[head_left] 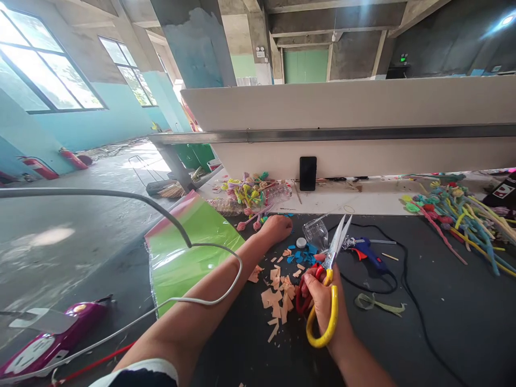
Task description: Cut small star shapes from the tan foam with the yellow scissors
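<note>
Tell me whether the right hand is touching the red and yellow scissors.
Touching. The head view shows the right hand closed around the handles of the red and yellow scissors.

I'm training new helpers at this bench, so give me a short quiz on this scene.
1. What does the right hand hold?
2. True or false: the blue hot glue gun lies to the left of the left hand.
3. Are the steel blades of the tool in the right hand open or closed?

Key:
1. Scissors with yellow and red plastic handles.
2. False: it lies to the right of that hand.
3. Open.
</note>
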A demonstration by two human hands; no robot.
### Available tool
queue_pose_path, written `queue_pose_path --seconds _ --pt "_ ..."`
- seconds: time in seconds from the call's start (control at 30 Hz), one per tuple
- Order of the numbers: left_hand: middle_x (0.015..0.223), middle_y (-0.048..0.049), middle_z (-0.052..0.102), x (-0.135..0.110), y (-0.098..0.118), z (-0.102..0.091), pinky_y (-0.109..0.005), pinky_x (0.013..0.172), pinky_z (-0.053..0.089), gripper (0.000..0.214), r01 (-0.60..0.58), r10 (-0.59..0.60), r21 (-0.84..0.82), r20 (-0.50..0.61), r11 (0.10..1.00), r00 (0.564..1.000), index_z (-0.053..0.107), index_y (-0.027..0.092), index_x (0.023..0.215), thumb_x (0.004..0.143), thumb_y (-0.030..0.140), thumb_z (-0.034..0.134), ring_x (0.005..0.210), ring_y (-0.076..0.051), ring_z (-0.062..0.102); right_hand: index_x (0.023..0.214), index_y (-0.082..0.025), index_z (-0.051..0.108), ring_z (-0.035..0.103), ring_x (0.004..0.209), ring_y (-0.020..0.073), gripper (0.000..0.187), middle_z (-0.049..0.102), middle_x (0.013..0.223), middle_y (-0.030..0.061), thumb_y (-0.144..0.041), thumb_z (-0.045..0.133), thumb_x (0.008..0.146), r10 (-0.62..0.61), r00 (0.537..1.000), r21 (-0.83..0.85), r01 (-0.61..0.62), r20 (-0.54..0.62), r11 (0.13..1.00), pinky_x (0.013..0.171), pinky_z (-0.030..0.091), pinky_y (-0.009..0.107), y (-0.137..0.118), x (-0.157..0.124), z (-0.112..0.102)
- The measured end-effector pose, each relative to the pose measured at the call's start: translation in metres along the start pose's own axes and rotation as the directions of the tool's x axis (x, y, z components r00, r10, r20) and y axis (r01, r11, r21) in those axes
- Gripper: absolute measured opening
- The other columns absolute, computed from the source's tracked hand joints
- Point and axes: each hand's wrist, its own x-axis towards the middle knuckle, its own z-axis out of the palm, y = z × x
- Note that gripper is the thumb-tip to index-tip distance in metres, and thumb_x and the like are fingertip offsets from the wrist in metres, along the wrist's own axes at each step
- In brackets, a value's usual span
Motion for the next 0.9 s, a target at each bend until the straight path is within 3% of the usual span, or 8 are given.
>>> queue_pose_path --seconds 0.23,0.5,0.73,0.9 --pt "0.069 -0.0004 0.066 0.008 -0.015 -0.005 -0.023 0.062 0.042 0.019 0.135 -0.159 -0.224 -0.091 0.965 0.983 0.07 0.017 0.076 0.066 0.024 0.055 0.069 -0.016 0.058 0.113 -0.026 0.041 0.054 0.055 0.0125 0.044 0.054 0.071 -0.0069 -0.024 0.061 0.074 -0.027 0.999 -0.025 0.028 0.026 0.999 0.051 0.049 0.024 0.014 0.007 -0.005" --pt "0.055 -0.0009 0.062 0.005 -0.032 -0.012 -0.02 0.049 0.041 0.016 0.22 -0.291 -0.525 -0.056 0.822 0.955 0.066 0.012 0.076 0.068 0.025 0.061 0.052 -0.011 0.055 0.107 -0.026 0.043 0.052 0.049 0.0108 0.039 0.052 0.067 -0.0085 -0.024 0.061 0.073 -0.029 0.999 0.024 0.029 0.027 0.999 0.045 0.047 0.023 0.014 0.005 -0.004" --pt "0.053 0.001 0.059 0.002 -0.035 -0.013 -0.021 0.049 0.043 0.016 0.22 -0.294 -0.594 -0.03 0.774 0.955 0.063 0.012 0.071 0.062 0.025 0.068 0.048 -0.01 0.054 0.106 -0.028 0.043 0.052 0.047 0.0097 0.038 0.052 0.067 -0.0099 -0.025 0.063 0.073 0.004 1.0 0.039 -0.005 0.021 0.999 0.046 0.047 0.022 0.009 0.004 -0.002" --pt "0.059 0.0014 0.062 0.006 -0.035 -0.009 -0.021 0.053 0.044 0.026 0.205 -0.271 -0.556 -0.038 0.806 0.962 0.066 0.012 0.085 0.061 0.019 0.066 0.052 -0.01 0.055 0.106 -0.027 0.043 0.052 0.05 0.0096 0.038 0.05 0.067 -0.0095 -0.024 0.062 0.074 0.014 1.0 0.014 -0.014 0.024 1.0 0.05 0.048 0.023 0.005 0.004 -0.002"
